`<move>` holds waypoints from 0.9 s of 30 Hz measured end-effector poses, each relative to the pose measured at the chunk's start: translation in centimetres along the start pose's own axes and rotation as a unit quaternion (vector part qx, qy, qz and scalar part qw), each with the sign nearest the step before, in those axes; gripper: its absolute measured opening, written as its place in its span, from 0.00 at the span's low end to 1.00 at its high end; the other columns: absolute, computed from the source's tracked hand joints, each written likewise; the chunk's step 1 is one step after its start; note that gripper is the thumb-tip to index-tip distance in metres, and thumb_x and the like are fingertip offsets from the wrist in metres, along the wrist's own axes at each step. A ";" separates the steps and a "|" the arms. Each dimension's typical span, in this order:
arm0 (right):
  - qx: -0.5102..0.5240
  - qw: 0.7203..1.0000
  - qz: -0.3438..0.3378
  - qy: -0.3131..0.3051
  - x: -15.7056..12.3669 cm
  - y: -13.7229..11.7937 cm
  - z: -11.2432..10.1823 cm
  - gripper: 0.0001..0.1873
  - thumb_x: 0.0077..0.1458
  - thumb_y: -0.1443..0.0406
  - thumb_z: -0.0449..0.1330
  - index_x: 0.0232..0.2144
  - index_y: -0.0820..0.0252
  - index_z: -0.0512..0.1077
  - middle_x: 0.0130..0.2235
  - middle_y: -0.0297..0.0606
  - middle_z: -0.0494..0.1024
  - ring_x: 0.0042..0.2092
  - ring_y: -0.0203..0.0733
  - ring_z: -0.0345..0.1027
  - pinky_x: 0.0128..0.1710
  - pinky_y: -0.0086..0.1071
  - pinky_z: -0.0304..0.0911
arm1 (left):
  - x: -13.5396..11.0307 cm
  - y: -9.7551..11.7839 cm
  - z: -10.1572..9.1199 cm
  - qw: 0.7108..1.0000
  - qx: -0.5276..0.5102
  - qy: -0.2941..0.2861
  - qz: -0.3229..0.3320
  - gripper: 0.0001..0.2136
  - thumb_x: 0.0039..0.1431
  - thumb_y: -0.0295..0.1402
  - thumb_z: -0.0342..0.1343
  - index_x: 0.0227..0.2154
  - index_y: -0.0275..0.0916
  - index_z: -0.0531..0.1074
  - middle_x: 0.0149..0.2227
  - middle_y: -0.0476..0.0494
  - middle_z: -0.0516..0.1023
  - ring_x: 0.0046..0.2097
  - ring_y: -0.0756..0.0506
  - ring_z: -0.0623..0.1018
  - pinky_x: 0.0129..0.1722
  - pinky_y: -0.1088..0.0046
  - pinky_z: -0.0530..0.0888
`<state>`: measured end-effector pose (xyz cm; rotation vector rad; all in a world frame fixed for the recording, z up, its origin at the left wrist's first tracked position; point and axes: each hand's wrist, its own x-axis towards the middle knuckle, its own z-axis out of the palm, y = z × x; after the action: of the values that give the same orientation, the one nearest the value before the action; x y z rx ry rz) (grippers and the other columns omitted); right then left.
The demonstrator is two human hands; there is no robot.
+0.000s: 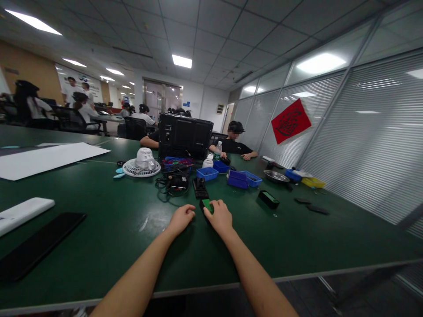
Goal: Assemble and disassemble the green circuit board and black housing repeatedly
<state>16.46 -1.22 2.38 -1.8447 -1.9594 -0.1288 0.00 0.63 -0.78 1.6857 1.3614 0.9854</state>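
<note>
My right hand (220,217) is closed over a small black rectangular case (202,205) on the green table. A bright green surface (207,204) shows inside the case between my thumb and fingers; the rest is under my hand. To its left, my left hand (181,219) rests on the table with the fingers curled inward. Whatever they may hold is hidden. Just beyond the case lies a black stand-like part with a round knob (200,187). A similar black case (269,199) with a green inside sits farther right, apart from both hands.
Ahead are a white fan (142,167), tangled cables around a black device (177,182), blue trays (207,173), a monitor (185,137) and a metal bowl (276,176). Flat black pieces (317,209) lie right. A black slab (39,242) lies left. A person (234,141) sits across.
</note>
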 end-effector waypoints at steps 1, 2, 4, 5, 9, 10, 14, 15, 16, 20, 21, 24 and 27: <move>0.006 1.000 0.001 0.001 0.0 0.0 0.0 0.19 0.52 0.52 0.52 0.42 0.56 0.67 0.41 0.41 0.67 0.44 0.43 0.61 0.36 0.31 0.57 | 0.0 0.0 0.0 1.000 0.000 0.000 -0.001 0.15 0.48 0.28 0.48 0.39 0.33 0.70 0.24 0.49 0.73 0.25 0.52 0.71 0.27 0.79 0.66; 0.013 1.000 0.004 0.002 0.0 0.0 -0.1 0.20 0.52 0.52 0.52 0.44 0.56 0.66 0.42 0.41 0.67 0.44 0.43 0.61 0.36 0.31 0.57 | 0.0 0.0 0.0 1.000 0.001 0.000 -0.003 0.15 0.48 0.28 0.48 0.39 0.34 0.70 0.24 0.49 0.72 0.25 0.52 0.71 0.26 0.79 0.65; 0.034 0.999 0.015 0.000 0.1 0.2 -0.3 0.23 0.51 0.51 0.52 0.46 0.56 0.65 0.43 0.41 0.68 0.44 0.43 0.62 0.36 0.31 0.57 | 0.0 0.0 0.0 1.000 0.002 0.001 -0.005 0.15 0.48 0.28 0.48 0.39 0.34 0.70 0.24 0.49 0.72 0.25 0.52 0.71 0.26 0.79 0.65; 0.050 0.998 0.027 -0.006 0.2 0.3 -0.4 0.25 0.52 0.50 0.51 0.47 0.57 0.64 0.43 0.42 0.69 0.44 0.43 0.63 0.36 0.31 0.57 | 0.0 0.0 0.0 1.000 0.002 0.001 -0.005 0.14 0.48 0.28 0.48 0.39 0.34 0.70 0.24 0.49 0.72 0.25 0.52 0.71 0.26 0.79 0.65; 0.124 0.989 0.061 -0.044 0.7 0.9 -0.5 0.25 0.58 0.52 0.41 0.45 0.62 0.67 0.40 0.44 0.72 0.40 0.42 0.66 0.35 0.31 0.57 | -0.1 0.0 -0.1 1.000 0.007 0.001 -0.002 0.14 0.49 0.29 0.48 0.39 0.34 0.70 0.23 0.50 0.72 0.25 0.52 0.71 0.26 0.79 0.65; 0.137 0.987 0.057 -0.056 0.8 1.0 -0.5 0.25 0.60 0.53 0.39 0.43 0.62 0.68 0.39 0.44 0.73 0.40 0.42 0.67 0.35 0.30 0.57 | -0.1 0.0 -0.1 1.000 0.010 0.003 -0.003 0.14 0.49 0.29 0.48 0.39 0.34 0.70 0.23 0.50 0.72 0.25 0.52 0.71 0.26 0.79 0.66; 0.180 0.981 0.025 -0.069 0.9 1.0 0.2 0.21 0.60 0.58 0.41 0.41 0.62 0.70 0.39 0.44 0.74 0.40 0.40 0.67 0.37 0.29 0.58 | -0.2 0.1 0.0 1.000 0.018 0.020 -0.006 0.15 0.51 0.32 0.48 0.41 0.34 0.69 0.29 0.47 0.74 0.27 0.52 0.71 0.28 0.78 0.68; 0.199 0.978 0.013 -0.066 0.9 0.8 0.5 0.20 0.60 0.59 0.42 0.42 0.63 0.70 0.41 0.44 0.74 0.41 0.40 0.67 0.39 0.29 0.58 | -0.3 0.2 0.0 0.999 0.020 0.026 -0.001 0.16 0.51 0.34 0.49 0.41 0.34 0.69 0.32 0.46 0.74 0.28 0.52 0.72 0.30 0.77 0.68; 0.223 0.973 -0.001 -0.064 0.8 0.6 0.9 0.19 0.59 0.60 0.43 0.43 0.63 0.69 0.42 0.44 0.74 0.43 0.40 0.67 0.40 0.30 0.58 | -0.3 0.2 0.0 0.999 0.026 0.035 0.007 0.17 0.50 0.36 0.50 0.43 0.34 0.68 0.35 0.44 0.74 0.29 0.51 0.72 0.31 0.76 0.69; 0.368 0.921 -0.029 -0.126 0.4 -0.1 2.3 0.21 0.58 0.59 0.45 0.47 0.62 0.67 0.36 0.41 0.75 0.35 0.38 0.69 0.32 0.29 0.63 | -0.5 0.5 0.0 0.991 0.089 0.092 0.025 0.30 0.46 0.44 0.55 0.51 0.33 0.62 0.44 0.37 0.70 0.39 0.46 0.73 0.42 0.71 0.68; 0.413 0.897 -0.029 -0.153 0.3 -0.3 2.6 0.22 0.57 0.57 0.45 0.48 0.62 0.66 0.34 0.40 0.74 0.31 0.37 0.69 0.27 0.28 0.64 | -0.6 0.5 0.0 0.988 0.109 0.108 0.023 0.34 0.44 0.44 0.56 0.54 0.32 0.58 0.45 0.36 0.69 0.42 0.44 0.72 0.44 0.70 0.67; 0.522 0.827 -0.037 -0.204 0.1 -0.6 2.9 0.26 0.55 0.53 0.46 0.49 0.63 0.66 0.36 0.41 0.73 0.28 0.36 0.68 0.18 0.26 0.62 | -1.0 0.8 -0.2 0.979 0.160 0.128 0.019 0.42 0.43 0.47 0.58 0.58 0.32 0.49 0.49 0.34 0.66 0.50 0.41 0.68 0.49 0.68 0.63; 0.565 0.797 -0.043 -0.211 0.1 -0.8 2.7 0.26 0.54 0.51 0.49 0.46 0.62 0.68 0.43 0.44 0.71 0.28 0.33 0.67 0.17 0.24 0.63 | -1.7 1.2 -0.2 0.968 0.215 0.121 0.037 0.40 0.43 0.47 0.57 0.57 0.34 0.52 0.52 0.34 0.64 0.54 0.40 0.65 0.51 0.68 0.61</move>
<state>15.05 -0.23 0.16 -0.9747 -1.6855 1.2501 0.05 -1.22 0.17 1.9928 1.7833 1.0166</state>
